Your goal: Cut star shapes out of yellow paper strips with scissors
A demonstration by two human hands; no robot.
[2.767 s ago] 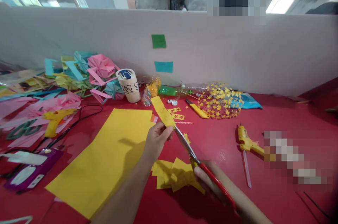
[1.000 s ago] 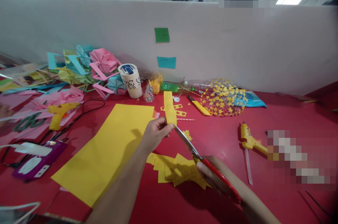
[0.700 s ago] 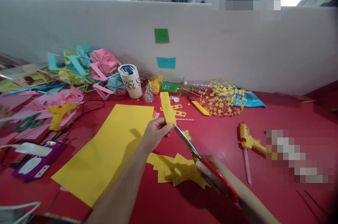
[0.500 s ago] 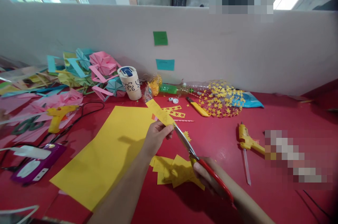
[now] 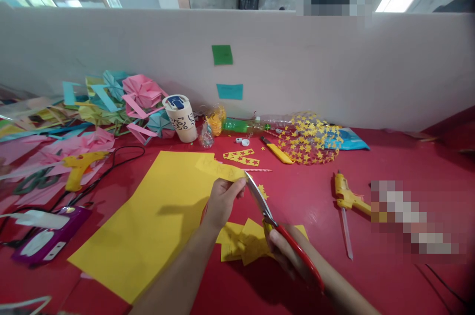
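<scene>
Between the thumb and fingers of my left hand [image 5: 224,203] is the right end of a yellow paper strip [image 5: 218,168] with faint drawn outlines. My right hand [image 5: 287,248] grips red-handled scissors [image 5: 259,194], their blades pointing up and left with the tips at the strip's end. Below the hands lie several cut yellow paper pieces [image 5: 233,250], partly hidden by my right hand. A large yellow sheet [image 5: 148,216] spreads under and left of my left arm. Small yellow stars [image 5: 262,192] lie just behind the blades, and strips with star-shaped holes [image 5: 241,157] rest farther back.
A yellow glue gun [image 5: 343,194] stands at right, another glue gun [image 5: 79,164] at left near a purple power strip [image 5: 52,236]. Along the back are a white cup [image 5: 180,119], a green bottle [image 5: 239,126], a yellow utility knife [image 5: 278,152], a star-covered clear balloon-like shape [image 5: 311,142] and folded paper flowers [image 5: 143,90].
The strip has swung in my left hand, its free end dropping leftward so that it lies flatter, over the large sheet. The scissors stay at its right end. The view has shifted slightly.
</scene>
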